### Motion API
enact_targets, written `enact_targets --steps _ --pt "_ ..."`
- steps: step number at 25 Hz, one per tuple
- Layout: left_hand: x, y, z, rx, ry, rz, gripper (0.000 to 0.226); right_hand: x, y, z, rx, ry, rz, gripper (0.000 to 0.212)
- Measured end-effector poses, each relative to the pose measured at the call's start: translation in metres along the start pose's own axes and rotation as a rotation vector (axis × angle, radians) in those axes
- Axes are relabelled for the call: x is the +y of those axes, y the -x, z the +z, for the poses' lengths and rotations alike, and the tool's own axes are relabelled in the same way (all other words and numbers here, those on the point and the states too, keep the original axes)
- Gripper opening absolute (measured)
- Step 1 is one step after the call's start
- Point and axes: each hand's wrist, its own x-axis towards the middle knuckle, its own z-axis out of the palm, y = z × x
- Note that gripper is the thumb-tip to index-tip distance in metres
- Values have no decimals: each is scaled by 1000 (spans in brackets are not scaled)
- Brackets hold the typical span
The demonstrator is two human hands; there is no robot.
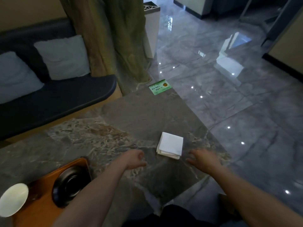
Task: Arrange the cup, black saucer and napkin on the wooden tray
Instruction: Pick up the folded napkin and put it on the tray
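Observation:
A folded white napkin (170, 145) lies on the grey marble table (144, 115), near its right edge. My left hand (133, 158) hovers just left of the napkin with fingers loosely curled and nothing in it. My right hand (202, 158) hovers just right of the napkin, fingers spread and empty. At the lower left a wooden tray (44, 208) carries a black saucer (68, 185). A white cup (14, 199) stands on the tray's left part. My left forearm crosses over the tray's near right corner.
A green card (159, 87) lies at the table's far corner. A dark sofa (54, 99) with pale cushions (63, 57) runs along the table's left side. Glossy tiled floor (229, 95) lies beyond the right edge. A wooden post (113, 38) rises behind the table.

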Motion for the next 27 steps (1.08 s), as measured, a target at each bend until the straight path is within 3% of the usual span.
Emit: enact_targets --steps 4,12,17,21,27 --pt "22 -31 -15 12 -9 39 41 14 -17 2 5 -11 40 50" --pt "51 -93 -33 40 -136 16 77 -1 -65 8 -22 -206 101 74" --pt "62 -110 -34 -14 -151 3 90 -9 -91 18 -39 -136 121 97" --pt "64 -118 -32 -22 -206 8 91 -8 -98 23 -38 -107 119 95" --pt "63 -122 -25 49 -168 37 74 -10 -97 25 9 -97 117 86"
